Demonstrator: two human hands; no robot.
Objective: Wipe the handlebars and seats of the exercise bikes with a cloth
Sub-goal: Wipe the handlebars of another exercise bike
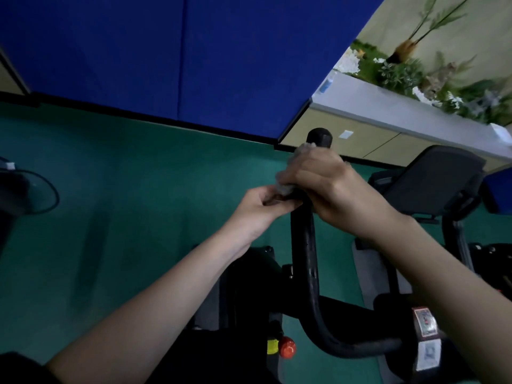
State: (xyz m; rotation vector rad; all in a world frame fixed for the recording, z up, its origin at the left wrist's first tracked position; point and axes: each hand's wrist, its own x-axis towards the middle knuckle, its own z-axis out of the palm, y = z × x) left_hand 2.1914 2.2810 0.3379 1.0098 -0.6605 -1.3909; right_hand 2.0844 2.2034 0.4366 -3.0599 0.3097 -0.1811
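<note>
Your right hand (318, 184) curls around the cloth (304, 147), wrapping it on the handlebar (303, 245) near its far tip. Your left hand (260, 206) pinches the handlebar just below. Wiping looks early. Likely left: lower curve, seat (out of view), 2nd bike (432, 178) at right.

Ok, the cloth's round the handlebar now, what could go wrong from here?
1. The cloth is bunched under the right hand, so the bare tip of the handlebar above it may get missed.
2. The left hand seems to pinch the cloth's loose tail. A pull there could drag the cloth off.
</note>
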